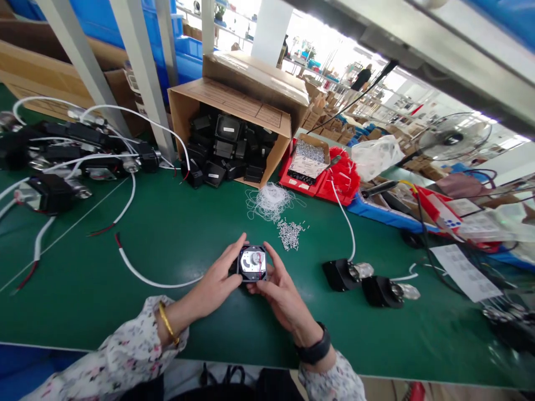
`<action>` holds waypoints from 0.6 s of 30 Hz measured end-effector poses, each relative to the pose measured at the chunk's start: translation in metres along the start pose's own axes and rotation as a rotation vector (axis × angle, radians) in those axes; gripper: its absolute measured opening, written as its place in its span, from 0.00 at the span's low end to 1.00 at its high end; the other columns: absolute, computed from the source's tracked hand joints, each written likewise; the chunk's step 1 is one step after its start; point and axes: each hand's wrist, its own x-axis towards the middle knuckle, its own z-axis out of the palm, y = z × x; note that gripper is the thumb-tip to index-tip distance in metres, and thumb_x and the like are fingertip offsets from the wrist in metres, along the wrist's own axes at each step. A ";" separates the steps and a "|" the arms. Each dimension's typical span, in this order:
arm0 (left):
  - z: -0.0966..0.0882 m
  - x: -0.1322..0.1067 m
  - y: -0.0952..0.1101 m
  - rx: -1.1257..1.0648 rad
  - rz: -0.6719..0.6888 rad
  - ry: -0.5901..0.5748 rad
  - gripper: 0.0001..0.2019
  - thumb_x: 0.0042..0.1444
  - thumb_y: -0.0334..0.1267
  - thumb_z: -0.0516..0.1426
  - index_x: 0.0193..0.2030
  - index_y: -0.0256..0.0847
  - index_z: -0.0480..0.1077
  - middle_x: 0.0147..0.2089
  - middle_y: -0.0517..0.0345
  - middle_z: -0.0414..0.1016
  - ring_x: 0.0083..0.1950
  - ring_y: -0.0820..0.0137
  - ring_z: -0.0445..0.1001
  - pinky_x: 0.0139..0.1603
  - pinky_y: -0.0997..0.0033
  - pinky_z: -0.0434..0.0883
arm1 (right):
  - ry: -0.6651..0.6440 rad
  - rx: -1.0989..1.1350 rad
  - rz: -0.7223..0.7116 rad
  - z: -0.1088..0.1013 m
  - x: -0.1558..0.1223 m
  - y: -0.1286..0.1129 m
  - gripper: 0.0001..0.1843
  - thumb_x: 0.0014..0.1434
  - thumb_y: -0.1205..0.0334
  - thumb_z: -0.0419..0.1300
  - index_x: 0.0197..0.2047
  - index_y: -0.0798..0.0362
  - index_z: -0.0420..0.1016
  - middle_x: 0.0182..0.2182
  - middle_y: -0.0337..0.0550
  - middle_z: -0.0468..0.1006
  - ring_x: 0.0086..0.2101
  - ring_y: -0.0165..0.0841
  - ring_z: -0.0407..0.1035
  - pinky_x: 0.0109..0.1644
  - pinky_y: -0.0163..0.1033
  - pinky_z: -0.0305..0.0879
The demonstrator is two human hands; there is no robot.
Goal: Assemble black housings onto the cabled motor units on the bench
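Observation:
Between my two hands I see a black square housing (253, 264) with a silvery plate, a round white part and a thin red wire inside. My left hand (219, 278) grips its left side, thumb at the lower edge. On the right side, my right hand (281, 287) holds it with thumb and fingers. A white cable (146, 281) with red and black wire ends runs over the table toward my left hand; whether it joins the housing is hidden. Just beyond lie a pile of small screw-like pins (290, 234) and a tangle of thin clear strands (271, 201).
A cardboard box (238, 100) of black housings stands on the green table (179, 328). Cabled black units (79, 147) crowd the left; two black units with clear ends (340, 275) lie right. Red bins (303, 186) stand behind. Metal posts (144, 72) rise at the back left.

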 end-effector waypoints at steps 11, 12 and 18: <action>0.011 -0.004 0.004 0.047 0.061 0.052 0.39 0.47 0.26 0.49 0.67 0.39 0.40 0.66 0.51 0.51 0.67 0.63 0.50 0.67 0.56 0.47 | 0.122 0.057 -0.102 0.021 -0.004 0.016 0.48 0.46 0.73 0.64 0.65 0.45 0.45 0.53 0.43 0.67 0.51 0.36 0.63 0.58 0.42 0.56; 0.010 -0.004 0.003 0.043 0.060 0.041 0.39 0.47 0.26 0.49 0.68 0.39 0.40 0.66 0.51 0.51 0.67 0.63 0.50 0.68 0.56 0.47 | 0.120 0.065 -0.090 0.021 -0.005 0.017 0.48 0.46 0.73 0.64 0.65 0.45 0.45 0.53 0.43 0.67 0.50 0.36 0.63 0.56 0.42 0.58; 0.007 -0.002 0.005 0.085 0.044 0.026 0.39 0.48 0.27 0.51 0.68 0.41 0.40 0.66 0.50 0.51 0.67 0.61 0.50 0.67 0.54 0.48 | -0.026 -0.246 -0.017 -0.016 -0.004 -0.013 0.39 0.51 0.66 0.62 0.63 0.44 0.52 0.49 0.45 0.70 0.43 0.36 0.68 0.47 0.44 0.64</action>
